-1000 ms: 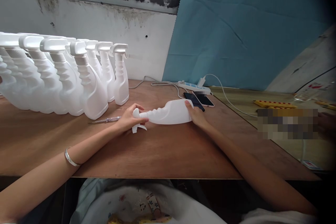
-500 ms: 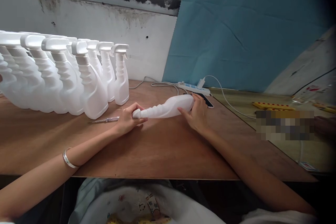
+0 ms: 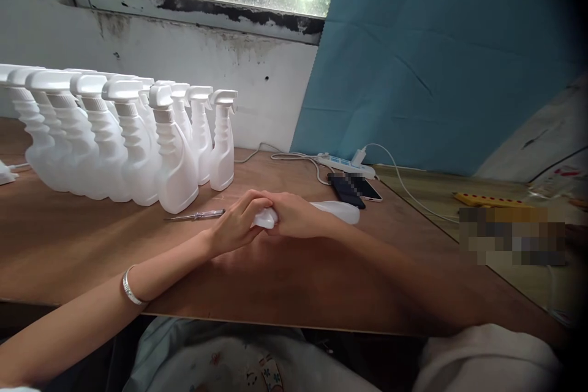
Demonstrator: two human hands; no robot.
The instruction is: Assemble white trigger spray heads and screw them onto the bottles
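A white spray bottle (image 3: pixel 343 212) lies on its side on the brown table, its base toward the right. My left hand (image 3: pixel 236 223) is closed around its white trigger head (image 3: pixel 265 218). Across the neck wraps my right hand (image 3: pixel 296 215), its fingers meeting those of the left and covering the neck and part of the body. Just left of my left hand lies a thin screwdriver with a clear handle (image 3: pixel 202 215).
Several upright white spray bottles (image 3: pixel 177 165) stand in rows at the left. Behind the hands are a dark phone (image 3: pixel 345 190), a second phone (image 3: pixel 371 188), a power strip (image 3: pixel 344 163) and grey cables. A yellow object with red dots (image 3: pixel 491 200) lies at the right.
My right hand has moved left from the bottle's base to its neck, beside my left hand. The bottle has shifted right and slightly nearer in the view, which has tilted up a little.
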